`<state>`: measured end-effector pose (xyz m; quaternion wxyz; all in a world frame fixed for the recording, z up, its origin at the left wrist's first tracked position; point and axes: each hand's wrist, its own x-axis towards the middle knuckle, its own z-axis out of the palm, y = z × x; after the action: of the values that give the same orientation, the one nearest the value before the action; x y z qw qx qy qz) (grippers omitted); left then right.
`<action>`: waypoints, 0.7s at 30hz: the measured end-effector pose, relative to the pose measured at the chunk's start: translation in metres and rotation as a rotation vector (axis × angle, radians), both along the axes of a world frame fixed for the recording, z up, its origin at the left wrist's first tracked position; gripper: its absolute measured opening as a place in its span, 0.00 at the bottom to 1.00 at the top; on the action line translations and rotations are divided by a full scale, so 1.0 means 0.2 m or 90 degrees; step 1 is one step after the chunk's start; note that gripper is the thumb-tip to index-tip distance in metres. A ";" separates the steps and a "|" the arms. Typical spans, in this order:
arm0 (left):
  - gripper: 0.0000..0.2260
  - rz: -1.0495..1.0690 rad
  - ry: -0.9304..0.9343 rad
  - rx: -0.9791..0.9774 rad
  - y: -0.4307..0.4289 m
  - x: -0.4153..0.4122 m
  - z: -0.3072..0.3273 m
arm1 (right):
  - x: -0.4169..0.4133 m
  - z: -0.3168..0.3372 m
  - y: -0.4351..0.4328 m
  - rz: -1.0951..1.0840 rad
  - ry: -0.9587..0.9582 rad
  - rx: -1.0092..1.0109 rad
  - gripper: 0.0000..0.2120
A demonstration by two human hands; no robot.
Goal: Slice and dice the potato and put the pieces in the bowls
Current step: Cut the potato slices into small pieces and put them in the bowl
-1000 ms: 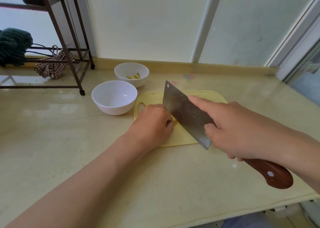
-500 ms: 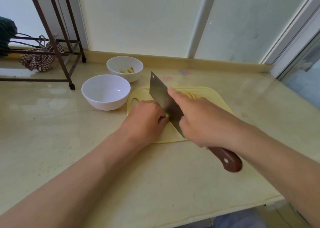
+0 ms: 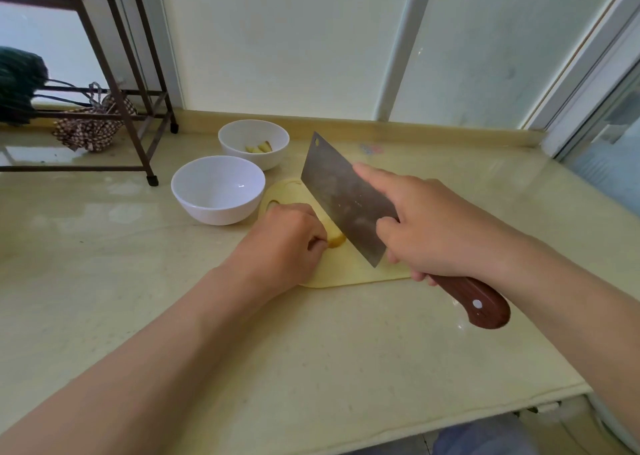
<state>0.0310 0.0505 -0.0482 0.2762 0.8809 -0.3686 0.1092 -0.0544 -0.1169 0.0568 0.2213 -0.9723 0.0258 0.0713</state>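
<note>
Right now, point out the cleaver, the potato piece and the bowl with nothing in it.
cleaver [image 3: 341, 200], head view, middle of the flat steel blade
potato piece [image 3: 336, 239], head view, exposed cut end
empty bowl [image 3: 216, 208], head view, front outer wall

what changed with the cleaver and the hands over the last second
The steel cleaver with a wooden handle went down into a cut, then rose again in the right hand. The left hand still pins the potato piece on the yellow cutting board. Both white bowls are unmoved.
</note>
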 end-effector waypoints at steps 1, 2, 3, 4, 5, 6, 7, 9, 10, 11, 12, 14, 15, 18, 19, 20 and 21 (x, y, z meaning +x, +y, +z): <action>0.06 0.000 0.004 0.000 0.00 0.00 0.00 | -0.01 0.00 0.00 0.001 0.005 0.004 0.39; 0.06 0.000 0.007 0.001 0.01 0.00 0.01 | -0.02 0.00 0.00 0.002 0.012 0.006 0.39; 0.06 0.000 0.008 0.001 0.01 0.00 0.01 | -0.02 0.00 0.01 0.002 0.019 0.008 0.38; 0.06 0.001 0.005 0.000 0.01 0.00 0.01 | -0.03 0.00 0.01 0.002 0.026 0.007 0.38; 0.06 0.001 0.000 -0.001 0.01 0.00 0.01 | -0.03 -0.01 0.01 0.005 0.031 0.003 0.38; 0.06 0.001 -0.005 -0.002 0.02 0.00 0.02 | -0.04 -0.01 0.02 0.010 0.034 -0.004 0.38; 0.06 0.001 -0.005 -0.002 0.02 0.00 0.02 | -0.04 -0.01 0.02 0.015 0.036 -0.014 0.38; 0.06 0.004 0.001 0.001 0.02 0.00 0.02 | -0.05 0.00 0.02 0.026 0.037 -0.041 0.39; 0.07 0.004 0.002 0.003 0.02 0.00 0.02 | -0.05 0.00 0.02 0.036 0.038 -0.064 0.39; 0.07 0.003 0.000 0.004 0.02 0.00 0.02 | -0.05 0.01 0.03 0.049 0.040 -0.092 0.39; 0.07 0.001 -0.004 0.004 0.02 0.00 0.02 | -0.05 0.00 0.04 0.062 0.043 -0.121 0.38; 0.07 -0.003 -0.017 0.004 0.02 0.01 0.02 | -0.04 -0.02 0.07 0.078 0.044 -0.161 0.39; 0.07 -0.006 -0.021 0.006 0.02 0.01 0.01 | -0.02 -0.04 0.08 0.080 0.039 -0.169 0.39; 0.06 -0.007 -0.025 0.001 0.02 0.01 0.01 | 0.05 -0.08 0.11 0.055 0.015 -0.142 0.40; 0.06 -0.006 -0.028 -0.001 0.02 0.01 0.01 | 0.07 -0.09 0.11 0.046 0.008 -0.128 0.40; 0.06 -0.007 -0.031 0.000 0.02 0.01 0.01 | 0.10 -0.10 0.12 0.043 0.002 -0.117 0.40; 0.06 -0.008 -0.033 0.004 0.01 0.01 0.01 | 0.13 -0.10 0.13 0.045 -0.001 -0.111 0.40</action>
<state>0.0328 0.0533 -0.0461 0.2646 0.8762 -0.3815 0.1289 -0.0280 -0.0912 0.0372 0.1332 -0.9882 -0.0029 0.0757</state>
